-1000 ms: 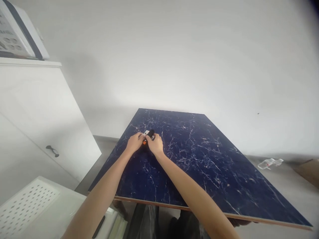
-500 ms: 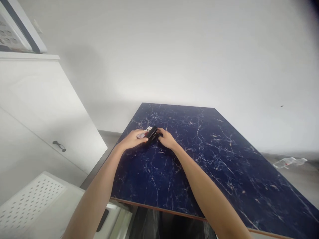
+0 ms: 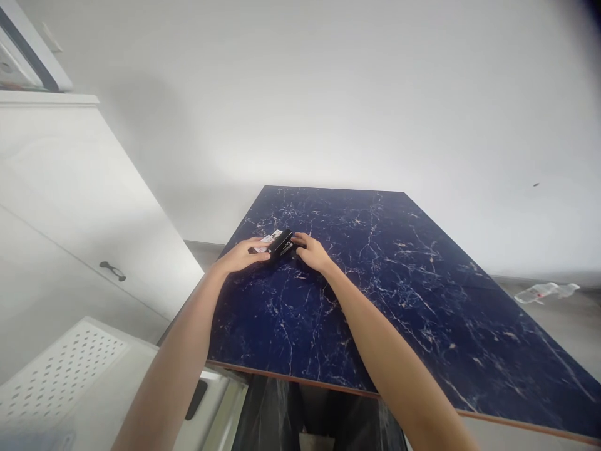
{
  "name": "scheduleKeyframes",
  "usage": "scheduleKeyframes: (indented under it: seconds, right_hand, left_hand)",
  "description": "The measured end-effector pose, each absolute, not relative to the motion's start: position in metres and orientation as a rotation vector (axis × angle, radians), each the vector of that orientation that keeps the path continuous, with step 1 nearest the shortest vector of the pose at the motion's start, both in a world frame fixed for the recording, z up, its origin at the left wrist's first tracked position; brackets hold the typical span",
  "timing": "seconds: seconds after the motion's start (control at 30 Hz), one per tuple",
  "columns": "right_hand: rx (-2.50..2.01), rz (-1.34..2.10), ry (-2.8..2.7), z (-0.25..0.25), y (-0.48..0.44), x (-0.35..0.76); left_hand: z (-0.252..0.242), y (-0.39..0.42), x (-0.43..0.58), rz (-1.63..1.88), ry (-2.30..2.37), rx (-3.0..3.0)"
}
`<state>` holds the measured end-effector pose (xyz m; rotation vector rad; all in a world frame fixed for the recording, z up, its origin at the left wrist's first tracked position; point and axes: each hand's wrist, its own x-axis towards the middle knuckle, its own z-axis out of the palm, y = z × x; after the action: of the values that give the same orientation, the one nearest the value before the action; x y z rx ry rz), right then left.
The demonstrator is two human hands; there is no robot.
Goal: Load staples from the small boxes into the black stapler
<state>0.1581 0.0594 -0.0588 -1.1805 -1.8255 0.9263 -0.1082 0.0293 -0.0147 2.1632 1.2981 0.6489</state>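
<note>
A small black case or wallet-like object (image 3: 280, 243) is on the blue marbled table (image 3: 375, 250), tilted between my two hands. White printed cards or papers (image 3: 271, 238) stick out at its left side. My left hand (image 3: 244, 255) grips the object's left side, thumb in front and fingers over the papers. On the right, my right hand (image 3: 310, 250) has its fingers bent at the object's right edge, thumb and forefinger a little apart. Whether those fingertips hold part of it is too small to tell.
A white cabinet (image 3: 94, 188) with a dark handle (image 3: 113, 271) stands at the left. Below it is a white perforated panel (image 3: 66, 363). Clear plastic bottles (image 3: 539, 292) lie beyond the table's right edge. A pale wall rises behind.
The view has shifted slightly, so the table sits a little higher. The black object has turned slightly, and my right hand's fingers have shifted slightly along its right edge.
</note>
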Motion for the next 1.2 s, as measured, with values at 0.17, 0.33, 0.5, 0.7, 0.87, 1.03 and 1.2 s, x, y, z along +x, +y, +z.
scheduleKeyframes:
  seconds: [0.17,0.33,0.5,0.7,0.87,1.03,1.2]
  right_hand:
    - [-1.223,0.883,-1.837,-0.059,0.061,0.158]
    - [-1.263,0.851,-1.825,-0.056,0.060,0.158]
    - [-1.283,0.756,-1.823,-0.056,0.057,0.157]
    - [-1.327,0.679,-1.806,-0.057,0.057,0.157]
    - [-1.298,0.681,-1.729,-0.061,0.057,0.157]
    - [-1.323,0.635,-1.611,-0.059,0.045,0.160]
    - [-1.307,0.605,-1.654,-0.054,0.027,0.165]
  left_hand:
    - [-0.015,0.030,-0.108,0.627,1.303,2.155]
    - [-0.014,0.028,-0.107,0.620,1.296,2.126]
    - [-0.010,0.023,-0.106,0.637,1.296,2.094]
    - [-0.005,0.022,-0.113,0.645,1.280,1.952]
    - [-0.007,0.021,-0.108,0.679,1.424,1.977]
    - [-0.010,0.018,-0.099,0.858,1.662,2.127]
    - [-0.004,0.016,-0.099,1.222,1.787,2.076]
